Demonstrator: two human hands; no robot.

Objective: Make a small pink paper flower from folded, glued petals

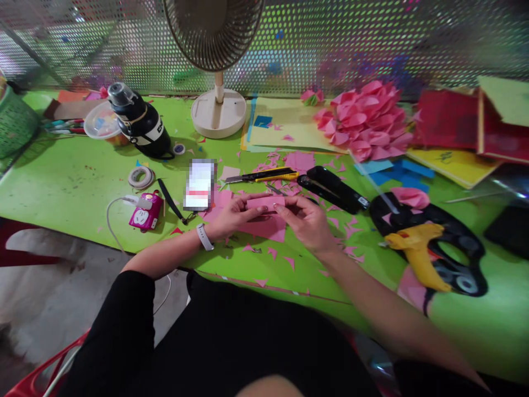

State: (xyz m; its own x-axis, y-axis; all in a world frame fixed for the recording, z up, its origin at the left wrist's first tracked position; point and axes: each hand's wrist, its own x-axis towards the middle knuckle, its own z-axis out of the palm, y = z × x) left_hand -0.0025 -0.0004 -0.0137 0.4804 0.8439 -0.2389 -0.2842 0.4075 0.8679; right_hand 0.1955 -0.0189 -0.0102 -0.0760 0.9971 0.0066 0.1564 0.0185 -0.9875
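Between my two hands is a small strip of pink paper (264, 205), held up over the table. My left hand (237, 214) pinches its left end, thumb in front. The right end is pinched by my right hand (308, 220). Under them lies a larger pink paper sheet (268, 229) among scattered pink offcuts. Just beyond my hands are a yellow and black utility knife (273, 174) and a black stapler (333, 189). A phone (199, 184) with a blurred screen lies left of my left hand.
A white fan (219, 116) stands at the back. Left are a black bottle (142, 124), a tape roll (141, 177) and a pink plug adapter (146, 212). Right are a pile of pink paper petals (367, 121) and a yellow glue gun (419, 251) on a black object. The table's edge (264, 284) runs before me.
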